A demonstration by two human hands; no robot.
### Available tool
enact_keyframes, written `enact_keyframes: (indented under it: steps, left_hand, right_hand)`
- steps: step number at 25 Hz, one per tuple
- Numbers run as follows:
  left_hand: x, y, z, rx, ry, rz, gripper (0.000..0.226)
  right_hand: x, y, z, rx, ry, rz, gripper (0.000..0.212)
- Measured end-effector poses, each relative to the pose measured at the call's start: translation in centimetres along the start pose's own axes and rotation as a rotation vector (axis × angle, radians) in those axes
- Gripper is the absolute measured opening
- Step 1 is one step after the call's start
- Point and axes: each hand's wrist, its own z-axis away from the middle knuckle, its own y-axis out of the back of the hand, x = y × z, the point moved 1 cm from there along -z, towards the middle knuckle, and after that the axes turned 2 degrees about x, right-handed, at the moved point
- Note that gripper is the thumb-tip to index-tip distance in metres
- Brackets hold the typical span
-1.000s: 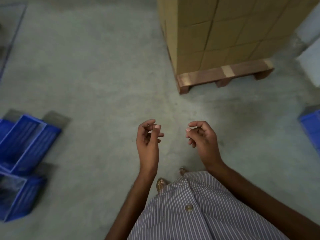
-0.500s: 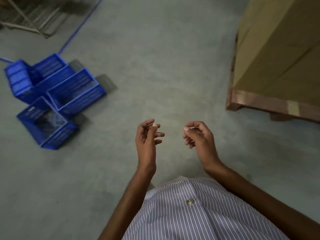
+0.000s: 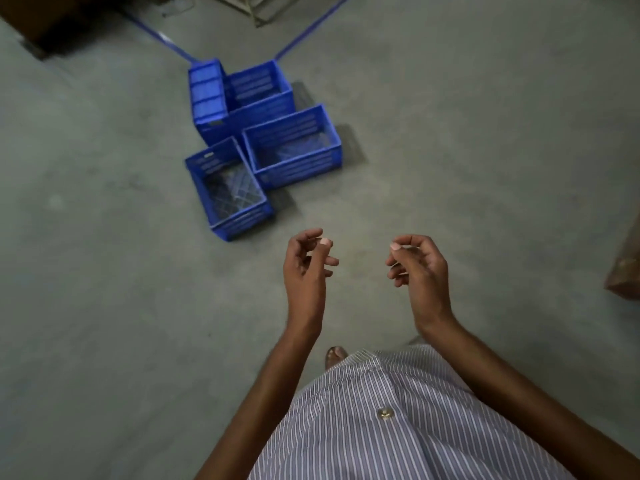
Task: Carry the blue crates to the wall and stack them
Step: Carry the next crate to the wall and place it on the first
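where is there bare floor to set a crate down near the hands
Bare concrete floor lies left of the left hand and ahead between the right hand and the pallet corner. It is crowded at the blue crates, packed together.

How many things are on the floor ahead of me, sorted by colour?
Blue crates: 4, namely the nearest, one right of it, one behind and one tipped on its side.
Blue floor lines: 2.
Total: 6
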Motion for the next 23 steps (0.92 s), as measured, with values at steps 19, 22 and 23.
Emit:
enact_keyframes:
  steps: [19,22,23]
  left_hand:
    - [9.3,17.0,-36.8,0.100,-0.051,-0.002,0.011]
    - [9.6,19.7,-42.4,0.044,-0.029,0.002,0.014]
    - [9.6,20.8,-44.2,0.015,-0.011,-0.003,0.015]
  right_hand:
    - [-3.4,-37.4,-20.4,-0.119,-0.059,-0.002,0.013]
    - [-3.1,-43.0,-22.7,-0.049,-0.061,-0.003,0.015]
    - [-2.9,-44.7,-23.2,-0.013,-0.061,-0.008,0.012]
